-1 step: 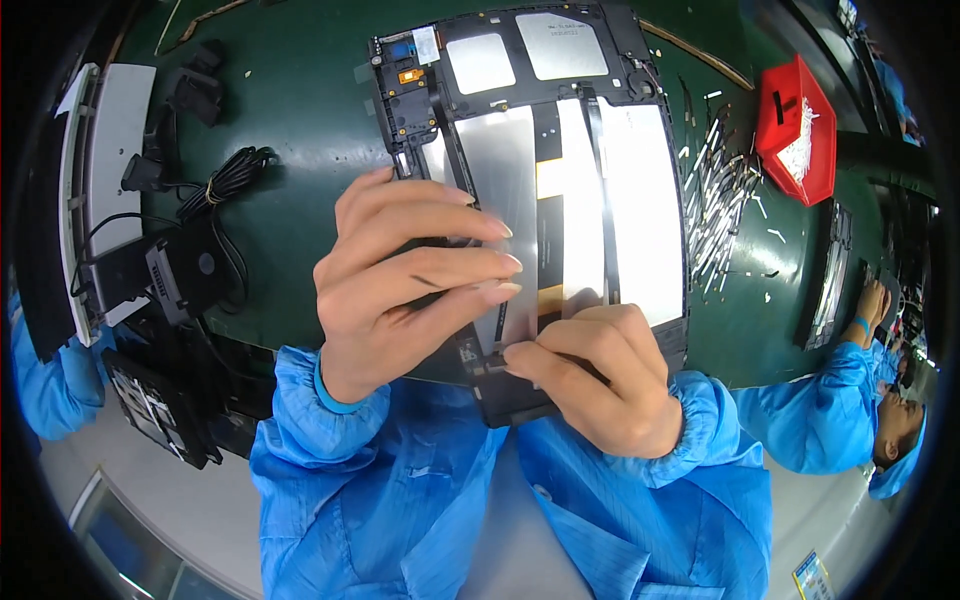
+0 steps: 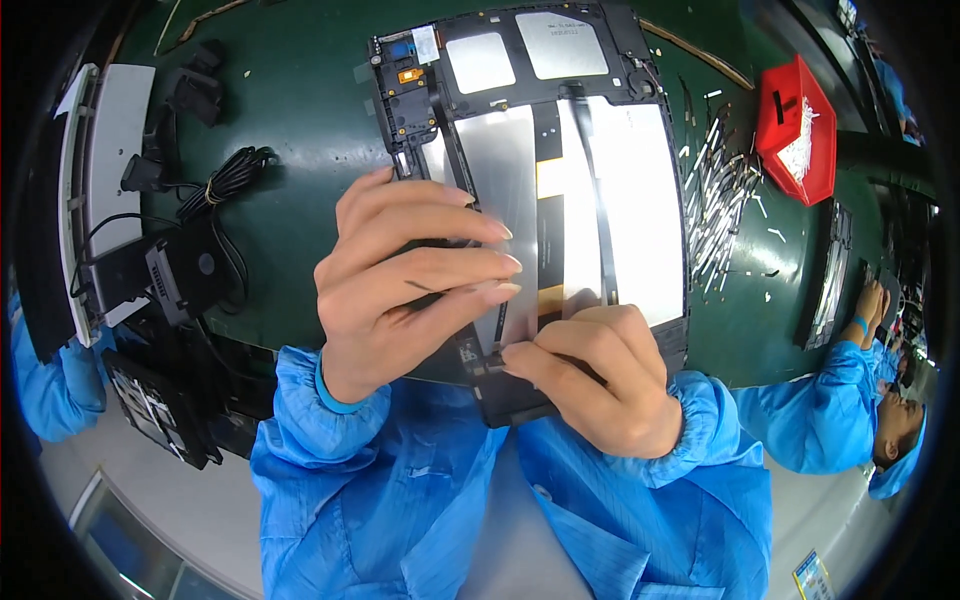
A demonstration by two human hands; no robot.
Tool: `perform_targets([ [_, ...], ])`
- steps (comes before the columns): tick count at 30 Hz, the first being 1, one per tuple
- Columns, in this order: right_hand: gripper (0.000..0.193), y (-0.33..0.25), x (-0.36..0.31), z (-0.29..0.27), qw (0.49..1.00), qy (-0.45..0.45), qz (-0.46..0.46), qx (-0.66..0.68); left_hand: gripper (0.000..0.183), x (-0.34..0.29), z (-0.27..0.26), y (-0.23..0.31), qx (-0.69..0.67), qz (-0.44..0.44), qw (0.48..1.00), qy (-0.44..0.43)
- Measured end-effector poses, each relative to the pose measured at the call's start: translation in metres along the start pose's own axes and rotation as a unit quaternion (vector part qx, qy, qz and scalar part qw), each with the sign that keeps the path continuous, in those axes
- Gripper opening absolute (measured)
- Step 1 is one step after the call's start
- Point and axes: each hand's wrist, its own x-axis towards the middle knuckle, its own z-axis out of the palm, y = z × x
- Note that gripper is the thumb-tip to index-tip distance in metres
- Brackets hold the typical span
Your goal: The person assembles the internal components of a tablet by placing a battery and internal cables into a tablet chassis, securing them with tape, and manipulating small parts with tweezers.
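An opened tablet (image 2: 640,200) lies before me, its black frame holding silver battery panels and small circuit parts. My left hand (image 2: 400,270) rests on its left side, fingers stretched across a silver panel (image 2: 505,150). Low on the tablet, my right hand (image 2: 600,380) is closed in a pinch, thumb and index fingertips at the lower edge of that panel. What sits between them is hidden. A long, narrow black strip (image 2: 602,200) runs from the upper frame down behind my right hand; whether I hold it cannot be seen.
Right of the tablet lies a heap of thin silver-and-white strips (image 2: 715,200), with a red bin (image 2: 800,130) of white pieces beyond. A bundled black cable (image 2: 215,185) and black adapters (image 2: 190,265) are at left. A co-worker's hand (image 2: 872,305) is at far right.
The upper end of the black strip has shifted slightly left. Both hands and the tablet stay almost where they were.
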Motion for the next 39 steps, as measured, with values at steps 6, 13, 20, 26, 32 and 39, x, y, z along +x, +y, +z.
perform_targets([
  [6, 0.028, -0.002, 0.002, -0.001, 1.0, -0.013, -0.008, -0.009, 0.016, -0.001, 0.001, -0.002, -0.008, -0.007, 1.0, 0.006],
  [13, 0.028, -0.002, 0.003, -0.002, 1.0, -0.019, -0.006, -0.003, 0.015, -0.002, 0.002, -0.002, -0.015, -0.013, 1.0, 0.007],
  [20, 0.028, -0.002, 0.0, -0.002, 1.0, -0.015, 0.015, 0.02, 0.013, -0.004, 0.003, -0.003, -0.026, -0.017, 0.999, 0.01],
  [26, 0.027, -0.003, 0.003, -0.003, 0.999, -0.018, 0.036, 0.014, 0.014, -0.004, 0.004, -0.005, -0.032, -0.022, 0.999, 0.012],
  [32, 0.026, -0.003, 0.004, -0.002, 0.999, -0.022, 0.018, 0.028, 0.013, -0.006, 0.006, -0.005, -0.045, -0.018, 0.998, 0.031],
  [39, 0.026, -0.001, 0.004, 0.0, 0.999, -0.04, 0.012, 0.018, 0.012, 0.01, 0.0, -0.006, -0.009, -0.011, 1.0, -0.013],
])
